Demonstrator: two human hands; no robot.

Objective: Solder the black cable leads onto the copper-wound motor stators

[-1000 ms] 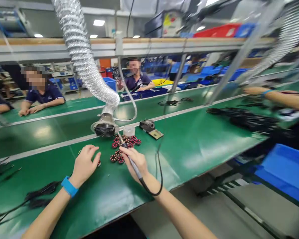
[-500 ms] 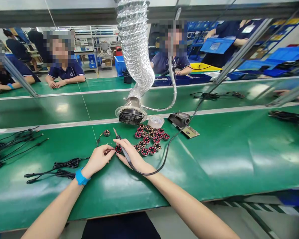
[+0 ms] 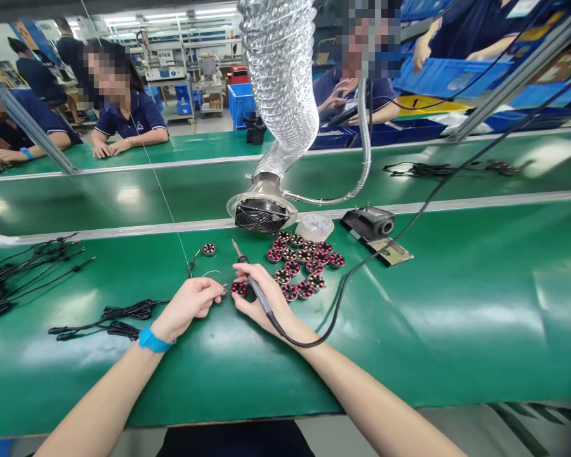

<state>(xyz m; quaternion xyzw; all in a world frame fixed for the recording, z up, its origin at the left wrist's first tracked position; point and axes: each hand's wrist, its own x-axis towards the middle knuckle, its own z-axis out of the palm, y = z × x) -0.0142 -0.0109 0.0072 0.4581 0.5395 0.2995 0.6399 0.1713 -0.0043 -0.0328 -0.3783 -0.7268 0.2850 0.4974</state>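
Observation:
My right hand grips a soldering iron, its bare tip pointing up and away. The thumb and fingertips of that hand also steady a small round part with red and black dots on the bench. My left hand, with a blue wristband, is closed in a pinch; a thin wire pokes from its fingertips close to the round part. A fine pale strand curves above this hand. Just beyond lies another round part with a lead attached. Several similar round parts are grouped right of my right hand.
An extractor fan on a silver duct hangs above the bench. Behind the parts are a tape roll and an iron holder. Black cables lie at left. The iron's cord crosses my right forearm. People sit opposite.
The camera view has shifted, so the hands appear slightly further right. My left fingertips have drawn a little away from the round part, and the wire end now shows between them.

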